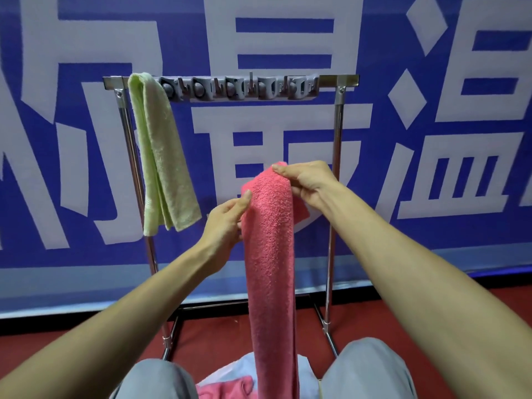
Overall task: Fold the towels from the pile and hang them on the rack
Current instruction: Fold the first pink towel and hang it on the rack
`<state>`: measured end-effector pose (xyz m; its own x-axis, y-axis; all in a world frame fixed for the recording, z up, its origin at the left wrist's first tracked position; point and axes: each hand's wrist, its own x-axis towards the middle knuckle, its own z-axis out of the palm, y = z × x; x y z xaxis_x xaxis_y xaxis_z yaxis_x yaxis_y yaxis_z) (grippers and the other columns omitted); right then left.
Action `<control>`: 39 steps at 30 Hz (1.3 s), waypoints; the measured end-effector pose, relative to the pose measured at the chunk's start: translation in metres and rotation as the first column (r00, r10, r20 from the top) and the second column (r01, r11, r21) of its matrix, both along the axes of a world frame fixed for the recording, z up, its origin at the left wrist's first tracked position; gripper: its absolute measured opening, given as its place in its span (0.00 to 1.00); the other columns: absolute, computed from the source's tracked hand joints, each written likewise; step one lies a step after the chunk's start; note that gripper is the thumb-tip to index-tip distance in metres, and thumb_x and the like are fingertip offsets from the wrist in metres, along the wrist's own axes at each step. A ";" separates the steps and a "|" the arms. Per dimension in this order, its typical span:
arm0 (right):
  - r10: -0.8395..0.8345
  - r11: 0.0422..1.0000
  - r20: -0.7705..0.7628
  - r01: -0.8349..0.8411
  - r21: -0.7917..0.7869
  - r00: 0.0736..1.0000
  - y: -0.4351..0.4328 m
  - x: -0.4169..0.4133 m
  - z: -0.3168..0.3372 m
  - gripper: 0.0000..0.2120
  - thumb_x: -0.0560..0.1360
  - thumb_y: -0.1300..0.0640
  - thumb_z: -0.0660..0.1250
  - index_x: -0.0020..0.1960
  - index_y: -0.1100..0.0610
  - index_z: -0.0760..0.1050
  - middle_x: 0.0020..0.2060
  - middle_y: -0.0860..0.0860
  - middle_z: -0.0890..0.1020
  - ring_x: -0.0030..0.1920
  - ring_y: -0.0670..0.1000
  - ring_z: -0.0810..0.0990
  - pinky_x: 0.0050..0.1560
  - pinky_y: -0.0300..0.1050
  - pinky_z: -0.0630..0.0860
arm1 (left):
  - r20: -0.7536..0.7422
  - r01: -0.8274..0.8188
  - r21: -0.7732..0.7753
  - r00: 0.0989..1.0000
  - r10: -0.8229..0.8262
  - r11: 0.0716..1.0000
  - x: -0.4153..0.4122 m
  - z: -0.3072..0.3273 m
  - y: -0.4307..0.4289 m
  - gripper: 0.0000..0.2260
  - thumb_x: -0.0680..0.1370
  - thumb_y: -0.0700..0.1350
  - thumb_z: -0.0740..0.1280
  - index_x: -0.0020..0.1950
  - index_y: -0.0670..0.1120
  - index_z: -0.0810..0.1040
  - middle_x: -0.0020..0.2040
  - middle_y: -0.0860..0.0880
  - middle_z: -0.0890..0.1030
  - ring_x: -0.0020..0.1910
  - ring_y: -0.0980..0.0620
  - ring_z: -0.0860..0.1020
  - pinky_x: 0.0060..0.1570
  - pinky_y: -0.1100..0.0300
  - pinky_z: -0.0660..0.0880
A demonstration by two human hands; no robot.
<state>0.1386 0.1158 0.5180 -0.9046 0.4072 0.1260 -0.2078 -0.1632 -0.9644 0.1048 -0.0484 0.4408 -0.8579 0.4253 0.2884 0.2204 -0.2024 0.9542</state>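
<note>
A pink towel [272,254], folded into a long narrow strip, hangs down in front of me. My right hand [309,182] pinches its top fold, and my left hand [226,223] grips its left edge a little lower. Behind it stands a metal rack [338,82] with a grey hook strip [239,87] on its top bar. A folded green towel [161,151] hangs over the left end of that bar. At the bottom, between my knees, lies the pile [230,384] with a pink towel and a pale blue one.
A blue banner with large white characters [431,139] covers the wall just behind the rack. The floor [86,349] is red. My knees in grey trousers [371,370] frame the pile. The rack's right half carries no towel.
</note>
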 end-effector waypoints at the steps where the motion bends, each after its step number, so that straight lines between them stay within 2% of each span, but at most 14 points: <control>1: -0.012 1.000 0.004 0.012 -0.020 1.000 0.002 -0.001 -0.001 0.14 0.64 0.66 0.77 0.48 0.68 0.81 0.43 0.59 0.85 0.38 0.50 0.85 0.36 0.41 0.81 | -0.011 -0.013 -0.039 1.000 0.013 0.999 0.002 0.002 0.001 0.21 0.72 0.57 0.71 0.52 0.40 0.79 0.41 0.46 0.78 0.33 0.55 0.74 0.35 0.62 0.72; 4: -0.018 0.998 0.011 0.018 -0.052 1.000 0.006 0.000 -0.004 0.13 0.65 0.67 0.77 0.48 0.68 0.81 0.42 0.58 0.84 0.39 0.51 0.85 0.40 0.44 0.83 | 0.010 -0.062 -0.055 0.998 0.062 0.997 0.004 0.011 0.006 0.09 0.75 0.46 0.70 0.51 0.43 0.83 0.40 0.51 0.82 0.32 0.56 0.76 0.34 0.64 0.72; 7: -0.011 0.995 -0.019 0.009 -0.098 1.000 0.008 0.003 -0.005 0.12 0.67 0.64 0.76 0.49 0.67 0.80 0.41 0.57 0.84 0.39 0.51 0.84 0.39 0.44 0.82 | 0.004 -0.094 -0.029 0.996 0.094 0.995 0.003 0.028 0.010 0.07 0.76 0.45 0.69 0.51 0.46 0.83 0.40 0.53 0.83 0.32 0.57 0.76 0.31 0.64 0.71; 12: 0.042 0.999 0.017 -0.042 -0.035 0.999 0.011 0.007 -0.014 0.15 0.74 0.48 0.69 0.50 0.60 0.79 0.37 0.52 0.83 0.37 0.49 0.82 0.39 0.44 0.79 | 0.038 -0.136 0.060 0.990 0.134 0.989 0.001 0.062 0.018 0.09 0.77 0.43 0.68 0.55 0.43 0.81 0.50 0.46 0.84 0.46 0.51 0.80 0.46 0.56 0.78; 16: 0.190 0.982 0.049 -0.191 0.008 0.980 0.009 0.014 -0.024 0.20 0.78 0.40 0.58 0.44 0.55 0.76 0.28 0.48 0.79 0.29 0.45 0.78 0.34 0.41 0.75 | 0.203 -0.149 0.089 0.971 0.129 0.985 0.003 0.080 0.023 0.07 0.77 0.39 0.68 0.52 0.38 0.80 0.42 0.46 0.81 0.38 0.52 0.78 0.33 0.61 0.75; 19: 0.285 0.958 0.003 -0.285 0.043 0.959 0.006 0.014 -0.032 0.24 0.78 0.37 0.54 0.48 0.56 0.78 0.34 0.49 0.77 0.34 0.46 0.75 0.36 0.40 0.73 | 0.316 -0.183 0.123 0.939 0.137 0.975 0.004 0.087 0.023 0.05 0.77 0.36 0.67 0.51 0.37 0.78 0.42 0.45 0.79 0.39 0.51 0.77 0.34 0.58 0.75; 22: 0.354 0.931 0.008 -0.353 0.089 0.935 0.005 0.017 -0.036 0.22 0.78 0.40 0.58 0.54 0.56 0.79 0.40 0.49 0.83 0.39 0.46 0.79 0.39 0.40 0.75 | 0.346 -0.209 0.134 0.926 0.152 0.969 -0.001 0.094 0.017 0.05 0.77 0.35 0.66 0.52 0.38 0.77 0.43 0.44 0.77 0.40 0.50 0.76 0.34 0.58 0.75; 24: 0.415 0.896 0.049 -0.417 0.152 0.909 0.006 0.023 -0.038 0.17 0.78 0.45 0.61 0.50 0.57 0.79 0.33 0.46 0.82 0.34 0.44 0.79 0.38 0.40 0.72 | 0.367 -0.206 0.142 0.919 0.142 0.968 -0.005 0.097 0.012 0.05 0.77 0.36 0.65 0.52 0.40 0.77 0.44 0.44 0.76 0.40 0.50 0.75 0.33 0.57 0.74; 26: 0.462 0.862 0.070 -0.466 0.197 0.884 0.008 0.028 -0.039 0.11 0.78 0.51 0.63 0.47 0.58 0.77 0.27 0.44 0.79 0.26 0.40 0.73 0.35 0.37 0.67 | 0.382 -0.218 0.148 0.912 0.148 0.965 -0.007 0.099 0.007 0.03 0.77 0.36 0.65 0.50 0.41 0.76 0.43 0.45 0.76 0.38 0.50 0.75 0.32 0.56 0.73; 28: 0.470 0.858 0.049 -0.469 0.212 0.882 0.009 0.028 -0.039 0.06 0.77 0.57 0.64 0.48 0.60 0.77 0.29 0.44 0.79 0.23 0.39 0.71 0.32 0.32 0.68 | 0.385 -0.261 0.160 0.905 0.183 0.952 -0.012 0.096 0.004 0.04 0.76 0.36 0.66 0.51 0.41 0.77 0.40 0.45 0.76 0.35 0.51 0.74 0.30 0.58 0.73; 31: 0.362 0.904 0.002 -0.352 0.240 0.932 0.006 0.026 -0.035 0.08 0.73 0.59 0.70 0.51 0.61 0.80 0.38 0.48 0.82 0.34 0.42 0.78 0.35 0.33 0.74 | 0.416 -0.349 0.227 0.879 0.234 0.909 -0.023 0.087 -0.001 0.10 0.75 0.34 0.67 0.55 0.38 0.77 0.35 0.45 0.76 0.29 0.52 0.74 0.26 0.63 0.74; 33: 0.276 0.928 -0.020 -0.261 0.267 0.961 0.002 0.024 -0.030 0.07 0.72 0.59 0.72 0.49 0.59 0.81 0.39 0.48 0.83 0.39 0.44 0.79 0.37 0.35 0.75 | 0.434 -0.367 0.216 0.866 0.248 0.905 -0.027 0.078 -0.003 0.04 0.76 0.34 0.63 0.46 0.39 0.77 0.26 0.48 0.72 0.23 0.54 0.69 0.21 0.67 0.69; 36: 0.189 0.949 -0.034 -0.173 0.265 0.981 -0.006 0.020 -0.019 0.09 0.70 0.60 0.73 0.50 0.60 0.81 0.39 0.49 0.84 0.38 0.44 0.80 0.34 0.35 0.75 | 0.409 -0.218 0.152 0.902 0.139 0.964 -0.027 0.060 -0.004 0.19 0.77 0.35 0.53 0.29 0.44 0.74 0.23 0.51 0.68 0.23 0.55 0.64 0.22 0.65 0.64; 39: 0.142 0.962 0.013 -0.141 0.232 0.990 -0.011 0.015 -0.007 0.09 0.72 0.61 0.72 0.51 0.62 0.81 0.41 0.51 0.83 0.40 0.47 0.80 0.38 0.40 0.76 | 0.351 -0.058 0.081 0.936 0.026 0.995 -0.018 0.040 -0.002 0.29 0.81 0.40 0.54 0.18 0.45 0.71 0.21 0.54 0.69 0.21 0.56 0.68 0.24 0.65 0.68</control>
<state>0.1537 0.1048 0.5109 -0.9502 0.2347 0.2050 -0.2021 0.0367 -0.9787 0.0867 -0.0506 0.4804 -0.9276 0.3736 0.0025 -0.1130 -0.2869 0.9513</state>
